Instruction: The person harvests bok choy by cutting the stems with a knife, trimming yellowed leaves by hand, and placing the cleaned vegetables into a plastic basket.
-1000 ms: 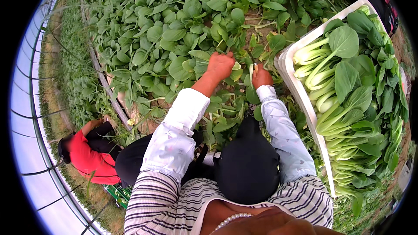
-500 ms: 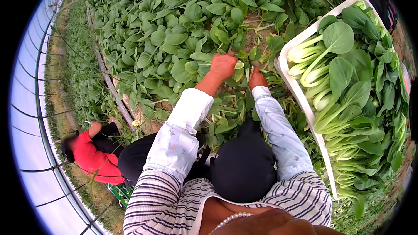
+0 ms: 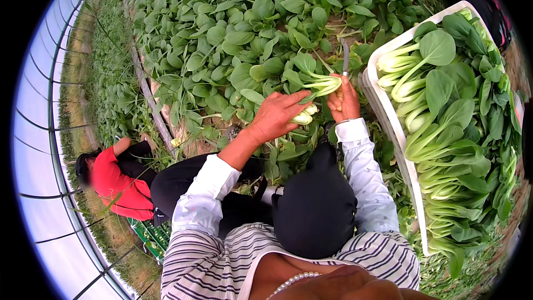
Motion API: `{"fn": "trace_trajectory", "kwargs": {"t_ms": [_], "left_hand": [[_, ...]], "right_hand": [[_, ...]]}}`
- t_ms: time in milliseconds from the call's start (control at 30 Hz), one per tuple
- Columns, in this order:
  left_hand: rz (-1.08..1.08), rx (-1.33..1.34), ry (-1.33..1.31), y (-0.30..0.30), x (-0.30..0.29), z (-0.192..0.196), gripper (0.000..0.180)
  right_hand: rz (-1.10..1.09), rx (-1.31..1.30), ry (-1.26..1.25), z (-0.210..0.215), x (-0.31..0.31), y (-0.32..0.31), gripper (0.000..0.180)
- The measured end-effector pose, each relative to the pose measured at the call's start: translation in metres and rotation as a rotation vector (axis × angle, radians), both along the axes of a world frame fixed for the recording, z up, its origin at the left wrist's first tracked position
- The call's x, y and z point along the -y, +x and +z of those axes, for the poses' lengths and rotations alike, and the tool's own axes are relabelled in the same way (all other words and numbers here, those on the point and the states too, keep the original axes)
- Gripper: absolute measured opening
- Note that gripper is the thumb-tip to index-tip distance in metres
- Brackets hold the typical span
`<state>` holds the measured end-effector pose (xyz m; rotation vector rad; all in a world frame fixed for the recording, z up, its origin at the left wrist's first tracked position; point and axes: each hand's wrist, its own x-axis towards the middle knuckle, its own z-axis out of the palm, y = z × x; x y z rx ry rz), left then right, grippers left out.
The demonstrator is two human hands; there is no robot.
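Note:
My left hand (image 3: 278, 115) is closed round a head of bok choy (image 3: 305, 114); its pale base sticks out past the fingers. A second bok choy (image 3: 323, 85), leaves to the left and white base to the right, lies between my two hands, its base against my right fingers. In my right hand (image 3: 345, 100) is a small knife (image 3: 346, 60) with a thin, slightly curved blade pointing away from me. Whether the right fingers also grip the second bok choy I cannot tell. Both hands are over the leafy bed.
At right stands a white crate (image 3: 400, 141) packed with cut bok choy. Growing bok choy (image 3: 239, 36) fills the bed ahead. A person in red (image 3: 119, 180) crouches at left beside a green crate (image 3: 147, 239). A long pole (image 3: 147, 91) edges the bed; greenhouse hoops curve at far left.
My right hand has risen and turned, bringing the knife blade into view. My left hand has come nearer me, now with bok choy bases showing beside it.

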<state>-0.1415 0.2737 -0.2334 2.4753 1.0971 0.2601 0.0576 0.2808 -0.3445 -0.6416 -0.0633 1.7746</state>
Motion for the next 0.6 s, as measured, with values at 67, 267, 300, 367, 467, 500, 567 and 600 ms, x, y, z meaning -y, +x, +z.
{"fn": "trace_trajectory", "kwargs": {"t_ms": [67, 267, 300, 367, 467, 500, 567, 600], "left_hand": [[0.013, -0.038, 0.016, -0.004, 0.005, 0.003, 0.063], [0.132, -0.142, -0.141, -0.004, 0.022, 0.013, 0.063], [0.175, -0.064, -0.108, -0.001, 0.025, 0.017, 0.064], [0.259, 0.091, -0.045, 0.004, 0.026, 0.034, 0.067], [0.182, -0.004, 0.06, 0.025, 0.005, 0.049, 0.065], [0.157, -0.046, 0.132, 0.033, -0.003, 0.047, 0.064], [0.293, -0.024, -0.098, 0.037, -0.021, 0.016, 0.063], [0.36, -0.018, -0.244, 0.034, -0.032, 0.004, 0.062]], "right_hand": [[-0.013, -0.056, 0.027, 0.005, 0.004, 0.001, 0.03], [-0.095, 0.262, 0.001, 0.016, 0.013, -0.009, 0.024], [-0.089, 0.309, 0.013, 0.014, 0.013, -0.007, 0.023], [-0.077, 0.404, 0.034, 0.013, 0.018, -0.003, 0.021], [-0.04, 0.22, 0.019, 0.025, 0.018, -0.012, 0.019], [-0.031, 0.133, 0.021, 0.029, 0.016, -0.019, 0.02], [-0.009, 0.07, 0.093, 0.031, 0.006, -0.024, 0.013], [0.011, 0.139, 0.043, 0.025, 0.002, -0.025, 0.011]]}}
